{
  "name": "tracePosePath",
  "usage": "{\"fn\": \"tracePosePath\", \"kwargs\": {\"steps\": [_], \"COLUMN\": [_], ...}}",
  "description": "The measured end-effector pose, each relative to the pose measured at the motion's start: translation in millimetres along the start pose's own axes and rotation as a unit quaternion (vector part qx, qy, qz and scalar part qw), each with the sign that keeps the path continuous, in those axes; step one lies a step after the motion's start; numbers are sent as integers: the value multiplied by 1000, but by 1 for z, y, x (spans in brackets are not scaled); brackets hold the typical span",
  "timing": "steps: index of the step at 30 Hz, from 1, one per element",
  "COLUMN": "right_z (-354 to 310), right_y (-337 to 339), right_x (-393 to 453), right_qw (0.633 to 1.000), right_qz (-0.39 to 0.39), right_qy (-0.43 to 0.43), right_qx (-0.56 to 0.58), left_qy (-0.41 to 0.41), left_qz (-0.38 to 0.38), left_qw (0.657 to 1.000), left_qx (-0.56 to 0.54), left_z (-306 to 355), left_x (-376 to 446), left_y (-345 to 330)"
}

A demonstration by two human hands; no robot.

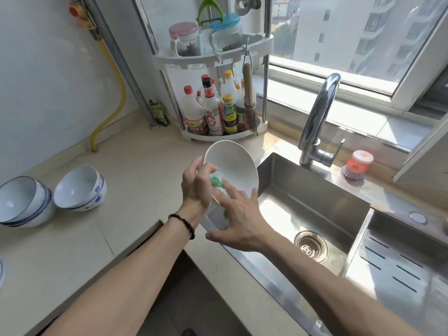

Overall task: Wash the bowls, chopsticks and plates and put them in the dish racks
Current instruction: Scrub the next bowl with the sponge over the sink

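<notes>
My left hand (195,187) grips the rim of a white bowl (234,162) and holds it tilted above the left edge of the sink (312,187). A green and white sponge (216,181) lies against the bowl's inside. My right hand (238,215) presses on it with straight, spread fingers. A pale surface shows below the bowl between my hands; I cannot tell what it is. Two stacks of blue-patterned bowls (80,190) (24,204) lie tilted on the counter at the left. No chopsticks are in view.
The faucet (317,117) arches over the sink's back edge, with no water visibly running. A red dish brush (356,166) stands on the ledge behind. A corner rack of sauce bottles (215,112) stands behind the bowl. A slotted steel draining tray (400,263) lies to the right.
</notes>
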State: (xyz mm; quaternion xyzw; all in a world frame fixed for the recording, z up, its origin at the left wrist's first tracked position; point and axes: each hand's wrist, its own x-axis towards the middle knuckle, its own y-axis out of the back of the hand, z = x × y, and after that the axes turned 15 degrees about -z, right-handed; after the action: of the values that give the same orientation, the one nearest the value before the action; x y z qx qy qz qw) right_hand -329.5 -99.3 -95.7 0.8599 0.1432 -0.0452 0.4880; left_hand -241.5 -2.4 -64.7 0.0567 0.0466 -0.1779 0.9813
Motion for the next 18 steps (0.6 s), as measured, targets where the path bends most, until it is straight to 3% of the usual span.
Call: {"fn": "tracePosePath", "kwargs": {"steps": [4,9,14,18], "right_z": [33,5,42,22], "right_y": [11,-2,15,9], "right_x": [-3,-1,0,14], "right_qw": [988,1000,974,959], "right_qz": [-13,-15,103,180], "right_qy": [-17,11,26,-2], "right_qx": [-155,-10,-199,-220], "left_qy": [19,29,118,69], "left_qz": [-21,-1,-88,-82], "left_qw": [999,999,989,986], "left_qx": [28,15,-30,-129], "left_z": [-1,-3,7,-6], "left_x": [0,-2,2,-9], "left_y": [5,4,13,6]}}
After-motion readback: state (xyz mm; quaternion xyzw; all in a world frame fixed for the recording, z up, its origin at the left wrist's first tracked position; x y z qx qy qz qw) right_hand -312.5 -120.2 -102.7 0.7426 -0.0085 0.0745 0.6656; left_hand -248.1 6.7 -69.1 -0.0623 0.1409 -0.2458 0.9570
